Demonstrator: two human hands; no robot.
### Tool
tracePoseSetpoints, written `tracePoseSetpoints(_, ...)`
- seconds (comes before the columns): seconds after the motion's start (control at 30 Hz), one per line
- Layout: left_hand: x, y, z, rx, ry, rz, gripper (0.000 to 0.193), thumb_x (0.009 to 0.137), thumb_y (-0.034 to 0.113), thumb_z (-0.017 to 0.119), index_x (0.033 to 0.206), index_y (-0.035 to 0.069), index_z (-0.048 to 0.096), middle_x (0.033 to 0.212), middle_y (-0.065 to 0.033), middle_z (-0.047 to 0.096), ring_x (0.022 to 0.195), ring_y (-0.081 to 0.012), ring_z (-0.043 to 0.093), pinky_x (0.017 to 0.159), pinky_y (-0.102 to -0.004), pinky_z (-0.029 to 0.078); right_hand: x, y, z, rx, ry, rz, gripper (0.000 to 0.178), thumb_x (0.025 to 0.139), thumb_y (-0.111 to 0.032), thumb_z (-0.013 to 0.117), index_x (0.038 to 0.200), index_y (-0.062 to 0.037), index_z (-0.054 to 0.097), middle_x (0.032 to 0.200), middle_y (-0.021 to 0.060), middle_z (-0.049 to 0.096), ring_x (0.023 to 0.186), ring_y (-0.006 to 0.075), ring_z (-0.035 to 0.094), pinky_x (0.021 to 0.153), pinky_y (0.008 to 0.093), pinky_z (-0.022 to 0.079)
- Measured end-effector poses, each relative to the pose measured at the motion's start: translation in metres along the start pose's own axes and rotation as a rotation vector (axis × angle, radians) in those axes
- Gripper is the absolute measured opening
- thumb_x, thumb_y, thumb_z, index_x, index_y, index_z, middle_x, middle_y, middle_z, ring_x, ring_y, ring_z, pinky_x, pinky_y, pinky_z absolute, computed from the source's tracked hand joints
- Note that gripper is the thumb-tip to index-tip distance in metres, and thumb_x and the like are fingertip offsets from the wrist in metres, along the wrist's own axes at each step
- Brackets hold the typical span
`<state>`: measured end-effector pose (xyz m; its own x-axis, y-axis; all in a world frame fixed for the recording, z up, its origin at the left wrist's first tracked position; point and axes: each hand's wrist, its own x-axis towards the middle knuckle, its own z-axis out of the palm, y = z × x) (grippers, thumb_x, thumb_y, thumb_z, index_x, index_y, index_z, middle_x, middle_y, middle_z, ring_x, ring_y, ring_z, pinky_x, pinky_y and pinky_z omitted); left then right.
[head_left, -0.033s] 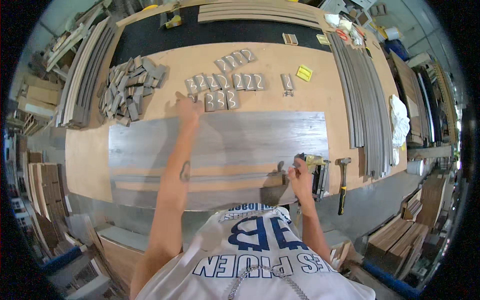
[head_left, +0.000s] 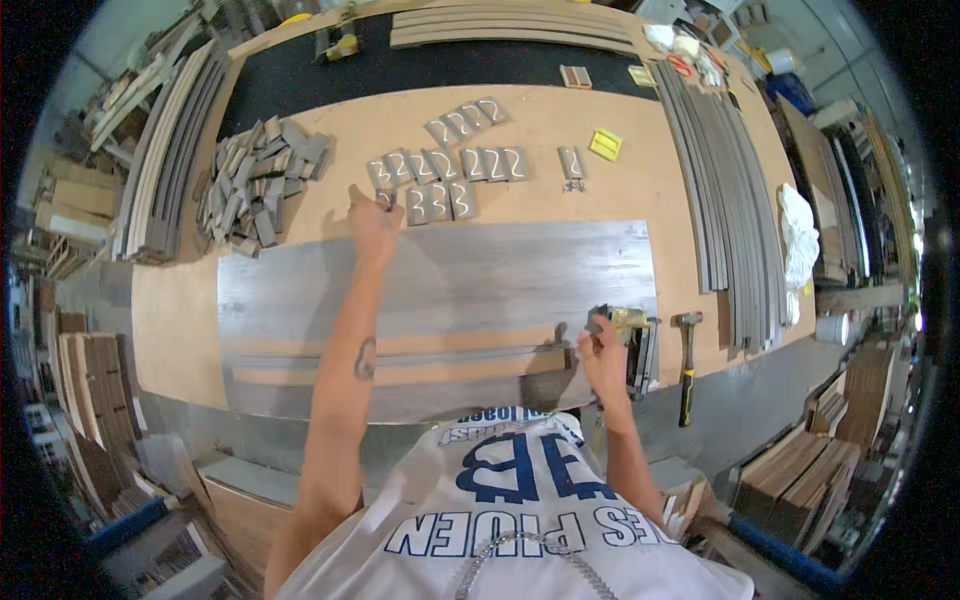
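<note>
My left hand (head_left: 376, 218) reaches over the far edge of a grey wood-grain panel (head_left: 440, 270). Its fingers close around a small grey wood block (head_left: 385, 198), largely covered by them. Beside that block lie several more chalk-marked blocks (head_left: 432, 202) in short rows. My right hand (head_left: 603, 362) is at the panel's near right, fingers bent in a pinch; what is between them cannot be made out. Right against it lies a nail gun (head_left: 638, 345) with a yellowish body and dark magazine. Two long strips, one grey (head_left: 450, 358), run across the panel's near part.
A heap of loose wood offcuts (head_left: 255, 185) lies at the left. Long grey strips (head_left: 725, 200) are stacked at the right, near a hammer (head_left: 687, 370) and a white cloth (head_left: 797, 240). A yellow square piece (head_left: 605, 144) and one separate marked block (head_left: 570, 162) lie farther back.
The whole view has shifted slightly. My left hand stays at the same block and my right hand stays beside the nail gun.
</note>
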<state>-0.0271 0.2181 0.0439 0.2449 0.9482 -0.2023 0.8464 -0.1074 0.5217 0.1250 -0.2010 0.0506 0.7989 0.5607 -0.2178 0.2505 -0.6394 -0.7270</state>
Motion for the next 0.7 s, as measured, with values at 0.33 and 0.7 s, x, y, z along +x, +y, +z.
tracePoseSetpoints(0.33, -0.172, 0.065, -0.037, 0.203, -0.314, 1.082, 0.097, 0.078, 0.026, 0.073, 0.152, -0.004, 0.018, 0.115, -0.0144, 0.061, 0.116, -0.0355, 0.05, 0.106, -0.0457, 0.038, -0.006, -0.122, -0.021, 0.113, -0.298, -0.408, 0.064, 0.083, -0.016, 0.077, 0.138, -0.0027, 0.047, 0.129, 0.0146, 0.061, 0.1, 0.0309, 0.067, 0.086, 0.0394, 0.054)
tracePoseSetpoints(0.7, -0.227, 0.08, -0.023, -0.071, -0.647, 0.983, 0.093, 0.078, 0.016, 0.076, 0.153, 0.0, 0.023, 0.114, -0.0143, 0.061, 0.116, -0.0344, 0.05, 0.108, -0.0453, 0.038, -0.027, -0.085, -0.03, 0.338, -0.451, -0.202, 0.07, 0.081, -0.011, 0.076, 0.143, -0.0036, 0.044, 0.13, 0.0196, 0.06, 0.107, 0.0288, 0.066, 0.092, 0.0361, 0.053)
